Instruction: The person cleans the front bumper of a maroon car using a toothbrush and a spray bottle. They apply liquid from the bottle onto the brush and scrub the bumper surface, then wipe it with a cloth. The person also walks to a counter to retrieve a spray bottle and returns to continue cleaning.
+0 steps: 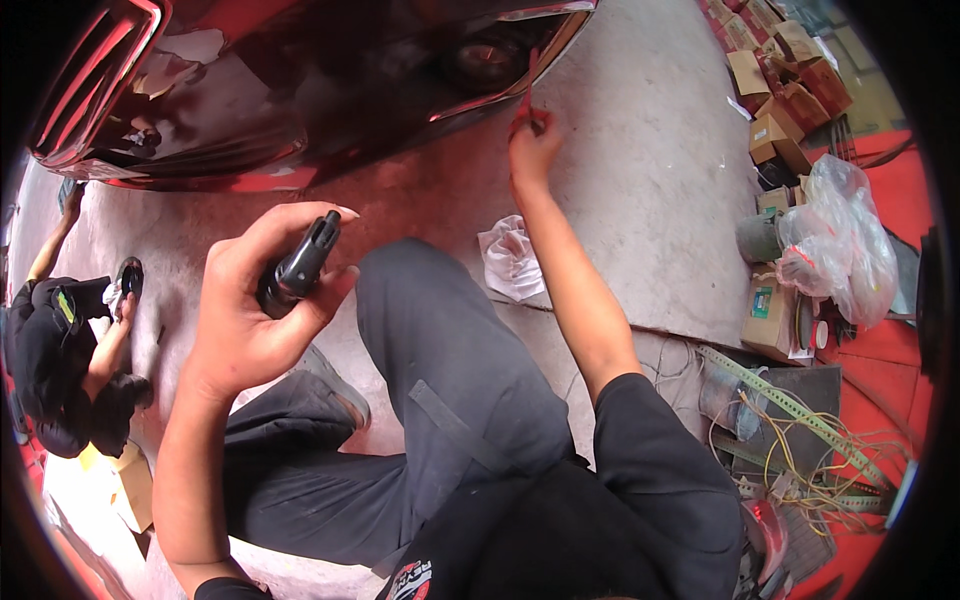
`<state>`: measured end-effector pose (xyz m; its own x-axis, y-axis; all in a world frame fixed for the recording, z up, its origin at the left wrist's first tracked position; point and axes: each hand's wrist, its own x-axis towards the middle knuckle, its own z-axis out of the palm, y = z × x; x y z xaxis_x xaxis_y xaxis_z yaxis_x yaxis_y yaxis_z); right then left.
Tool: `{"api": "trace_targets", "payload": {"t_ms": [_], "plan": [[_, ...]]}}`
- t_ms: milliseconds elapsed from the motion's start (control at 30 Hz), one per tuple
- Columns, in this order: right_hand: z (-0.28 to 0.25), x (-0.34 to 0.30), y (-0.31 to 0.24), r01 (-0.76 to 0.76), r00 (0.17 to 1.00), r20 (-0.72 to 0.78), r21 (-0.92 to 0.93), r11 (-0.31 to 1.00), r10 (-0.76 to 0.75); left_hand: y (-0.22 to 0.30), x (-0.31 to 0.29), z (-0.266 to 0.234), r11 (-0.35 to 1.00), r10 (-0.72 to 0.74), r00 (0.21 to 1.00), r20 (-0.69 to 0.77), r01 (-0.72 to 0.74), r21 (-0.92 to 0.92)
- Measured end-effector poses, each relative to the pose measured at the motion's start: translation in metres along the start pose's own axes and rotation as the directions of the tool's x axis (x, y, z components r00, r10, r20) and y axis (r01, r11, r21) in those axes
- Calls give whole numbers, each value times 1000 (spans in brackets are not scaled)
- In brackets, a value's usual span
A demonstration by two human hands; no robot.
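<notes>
My left hand point(255, 295) is wrapped around a black, roughly cylindrical tool point(305, 262) with a notched, narrower end. It is held above the floor, away from the car, and its exact kind does not show. My right hand point(535, 145) is stretched forward, fingers pinched on a thin red strip point(527, 96). The strip's far end meets the edge of a glossy dark car bumper point(370, 110) close to a round fog lamp point(487, 64). Whether the strip is fixed to the bumper cannot be made out. A crumpled white cloth point(511, 258) lies beside my right forearm.
At the far left, another person point(65, 350) in dark clothes crouches with one hand near the bumper's corner. Cardboard boxes point(775, 145), a clear plastic bag point(845, 235) and tangled yellow wires point(800, 455) line the right side. My bent knee point(420, 290) is between my arms.
</notes>
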<state>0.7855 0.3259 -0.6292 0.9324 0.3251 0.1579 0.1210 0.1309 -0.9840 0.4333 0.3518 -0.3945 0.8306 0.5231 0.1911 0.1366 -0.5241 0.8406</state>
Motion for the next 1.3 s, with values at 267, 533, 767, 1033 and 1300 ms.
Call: {"api": "trace_targets", "payload": {"t_ms": [267, 533, 767, 1033, 1300], "plan": [[7, 3, 5, 76, 997, -12, 9, 997, -76, 3, 3, 2, 1000, 14, 1000, 15, -15, 8], [19, 12, -22, -8, 999, 54, 201, 980, -3, 1, 3, 4, 1000, 19, 1000, -10, -19, 8], [3, 27, -16, 248, 968, 14, 43, 968, -249, 2, 5, 5, 999, 39, 999, -10, -39, 25], [8, 17, -34, 155, 988, -4, 48, 987, -155, 5, 7, 5, 1000, -12, 1000, -25, 12, 1], [21, 8, -21, 230, 972, 35, 79, 970, -233, 4, 5, 6, 1000, 13, 1000, -18, -13, 16]]}}
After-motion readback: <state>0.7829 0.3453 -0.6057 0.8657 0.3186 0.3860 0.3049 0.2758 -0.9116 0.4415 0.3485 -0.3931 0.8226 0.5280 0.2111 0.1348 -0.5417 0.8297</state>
